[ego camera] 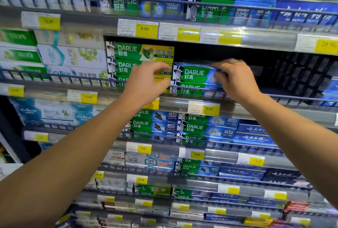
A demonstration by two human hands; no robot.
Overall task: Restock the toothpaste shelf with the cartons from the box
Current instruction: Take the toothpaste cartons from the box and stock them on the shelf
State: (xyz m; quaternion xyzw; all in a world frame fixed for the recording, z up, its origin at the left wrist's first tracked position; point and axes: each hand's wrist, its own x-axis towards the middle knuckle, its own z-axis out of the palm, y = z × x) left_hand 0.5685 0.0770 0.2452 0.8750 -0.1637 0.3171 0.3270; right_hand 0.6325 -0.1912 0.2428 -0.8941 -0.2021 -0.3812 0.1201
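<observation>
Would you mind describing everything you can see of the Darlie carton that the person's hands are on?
The top Darlie carton is a long cardboard box, green at its left with white lettering and a top-hat figure, turning blue toward its right. It lies flat, lengthwise, front face outward, on another matching carton behind the wire shelf rail. The right hand grips its right end, covering the print there. The left hand is at its left end; contact is unclear. A green-and-yellow Darlie stack stands beside it on the left; dark empty shelf space lies to its right.

Green-blue Darlie carton (pixel 196 74) lying flat atop matching carton (pixel 190 90), behind shelf rail (pixel 285 97).
</observation>
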